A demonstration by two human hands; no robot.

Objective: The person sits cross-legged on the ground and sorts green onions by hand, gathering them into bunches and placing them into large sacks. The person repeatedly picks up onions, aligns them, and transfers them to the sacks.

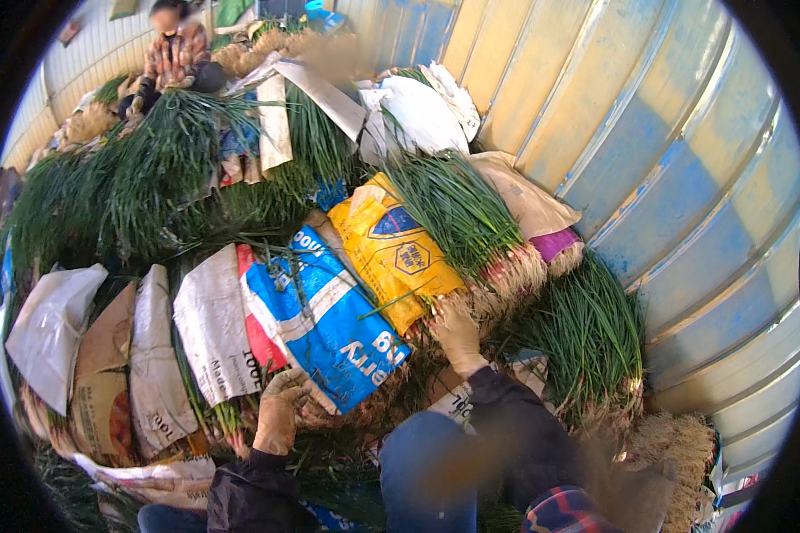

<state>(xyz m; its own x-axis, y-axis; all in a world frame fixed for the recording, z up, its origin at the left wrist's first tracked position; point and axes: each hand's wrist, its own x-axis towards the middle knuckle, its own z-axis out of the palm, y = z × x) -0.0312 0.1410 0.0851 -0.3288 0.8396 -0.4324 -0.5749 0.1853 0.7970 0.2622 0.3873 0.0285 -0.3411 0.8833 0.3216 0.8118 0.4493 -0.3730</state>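
Both of my hands wear dirty, pale gloves. My left hand (283, 406) is at the lower middle, fingers bent, near the lower edge of a blue and white printed sack piece (333, 313); whether it grips anything is not clear. My right hand (456, 333) reaches to the root end of a bundle at the lower edge of a yellow printed sack piece (393, 250); its fingertips are partly hidden among roots and stems. Right of the yellow piece lies a bundle of green onions (467, 206), its leaves towards the back and its pale roots (517, 270) towards me.
More wrapped bundles under white sack pieces (213, 326) line the left. Loose green leaves (140, 166) heap behind them, where another person (177, 56) sits. Another green bundle (593, 340) leans near the corrugated metal wall (667, 166) on the right. A mass of roots (670, 460) lies lower right.
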